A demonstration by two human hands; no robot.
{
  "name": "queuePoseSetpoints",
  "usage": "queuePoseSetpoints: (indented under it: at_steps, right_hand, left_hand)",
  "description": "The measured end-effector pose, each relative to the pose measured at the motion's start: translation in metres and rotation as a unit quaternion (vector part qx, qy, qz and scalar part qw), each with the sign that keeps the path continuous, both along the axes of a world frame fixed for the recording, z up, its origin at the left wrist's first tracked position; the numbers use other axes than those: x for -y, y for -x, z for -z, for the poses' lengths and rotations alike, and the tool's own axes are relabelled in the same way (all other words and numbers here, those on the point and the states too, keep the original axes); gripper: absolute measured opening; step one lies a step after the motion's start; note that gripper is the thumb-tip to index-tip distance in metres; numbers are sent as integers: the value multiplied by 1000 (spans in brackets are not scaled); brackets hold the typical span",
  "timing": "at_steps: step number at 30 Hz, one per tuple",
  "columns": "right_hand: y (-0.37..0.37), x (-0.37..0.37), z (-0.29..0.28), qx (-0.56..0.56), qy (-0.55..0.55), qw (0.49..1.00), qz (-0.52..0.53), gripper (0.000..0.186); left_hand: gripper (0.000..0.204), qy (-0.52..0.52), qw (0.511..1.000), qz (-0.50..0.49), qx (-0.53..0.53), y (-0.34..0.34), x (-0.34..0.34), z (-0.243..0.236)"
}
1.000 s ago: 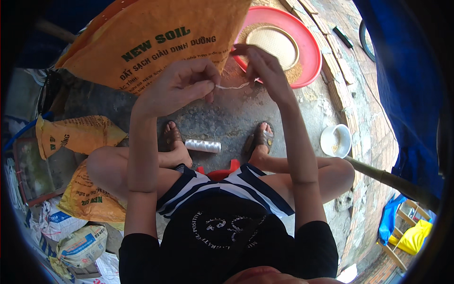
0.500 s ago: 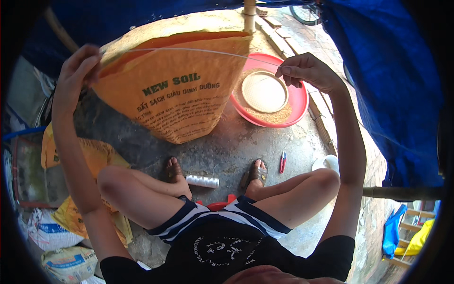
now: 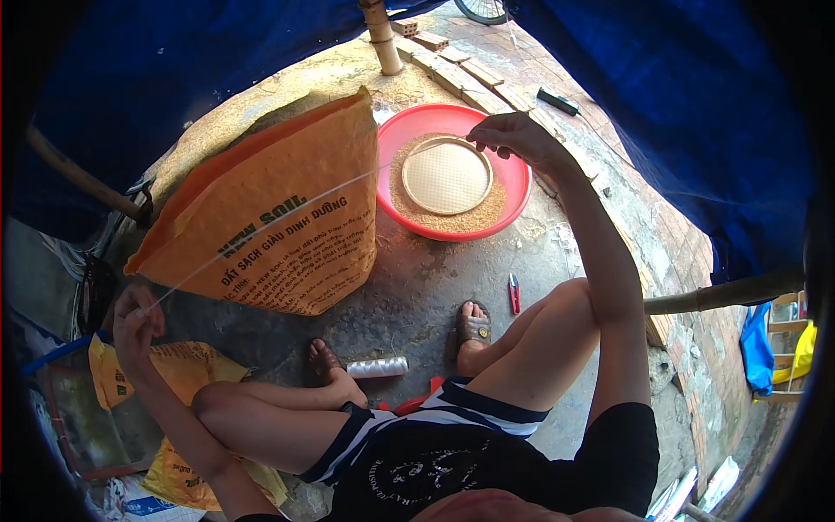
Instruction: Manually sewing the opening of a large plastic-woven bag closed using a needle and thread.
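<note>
My left hand (image 3: 140, 320) grips one end of a thin white string (image 3: 261, 223) at the lower left, stretched diagonally across the front of a large orange woven sack (image 3: 287, 274). My right hand (image 3: 492, 137) pinches the string farther along, above a red plastic basin (image 3: 517, 187) that holds tan grain and a round woven sieve (image 3: 444, 174). The sack stands at a slant before me, its top open. A spool of white string (image 3: 377, 367) lies between my sandalled feet, and red-handled snips (image 3: 514, 294) lie beside my right foot.
Blue tarps (image 3: 696, 130) and bamboo poles (image 3: 380, 39) surround me. More orange sacks (image 3: 117, 370) lie at my left. Bricks (image 3: 461, 74) edge the concrete, with a dark cylinder (image 3: 557, 101) and a bicycle wheel beyond. A wooden rack with blue (image 3: 759, 344) and yellow items stands at right.
My hands moved far apart, drawing the string out long. Since half a second ago the left hand has dropped, slanting the string, and the view shows the sack and basin farther from the top edge.
</note>
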State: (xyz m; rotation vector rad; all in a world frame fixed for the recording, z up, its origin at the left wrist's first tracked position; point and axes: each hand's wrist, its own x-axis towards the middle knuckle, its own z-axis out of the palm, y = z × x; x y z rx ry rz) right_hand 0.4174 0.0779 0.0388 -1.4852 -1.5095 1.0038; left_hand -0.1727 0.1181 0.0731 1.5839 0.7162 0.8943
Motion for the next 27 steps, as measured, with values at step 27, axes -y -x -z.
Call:
queuePoseSetpoints:
  at_steps: [27]
  right_hand:
    - [177,21,4,280,-265,900,-203,10]
  left_hand:
    - [45,154,986,46,-39,-212,-4,54]
